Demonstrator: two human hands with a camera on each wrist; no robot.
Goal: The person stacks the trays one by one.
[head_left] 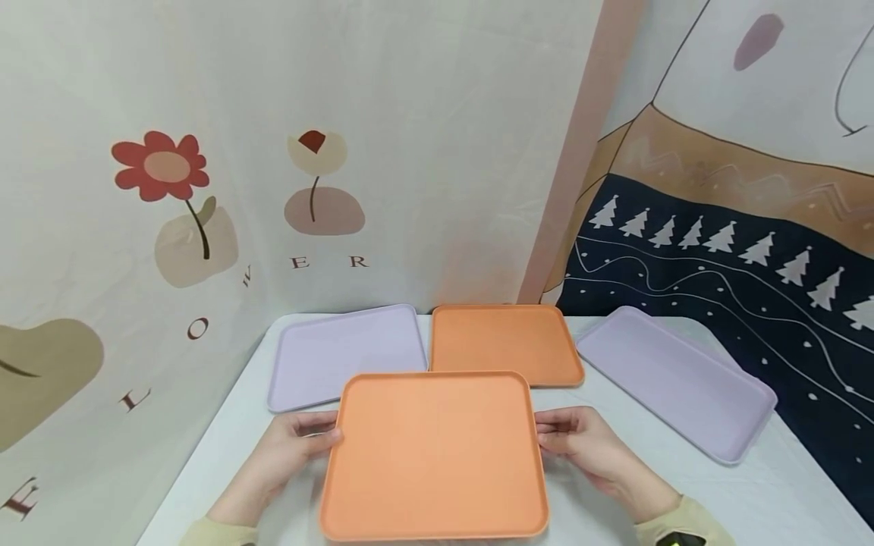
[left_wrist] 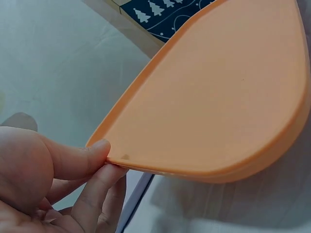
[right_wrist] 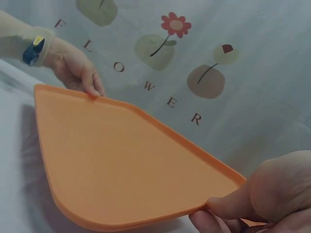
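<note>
Both hands hold up a large orange tray [head_left: 437, 455] by its two short sides, above the white table. My left hand [head_left: 290, 451] pinches the left rim, thumb on top and fingers beneath. On the opposite rim my right hand [head_left: 583, 447] has the same pinch. The left wrist view shows the left thumb [left_wrist: 82, 158] at the edge of the tray [left_wrist: 209, 97]. In the right wrist view the right thumb [right_wrist: 233, 200] presses its rim, and the tray's inner face [right_wrist: 126, 160] is bare.
Behind the held tray lie a purple tray [head_left: 348, 349] at the left and another orange tray [head_left: 505, 341] in the middle. A second purple tray [head_left: 683, 387] lies at an angle on the right. Printed cloth [head_left: 437, 152] hangs behind the white table [head_left: 594, 508].
</note>
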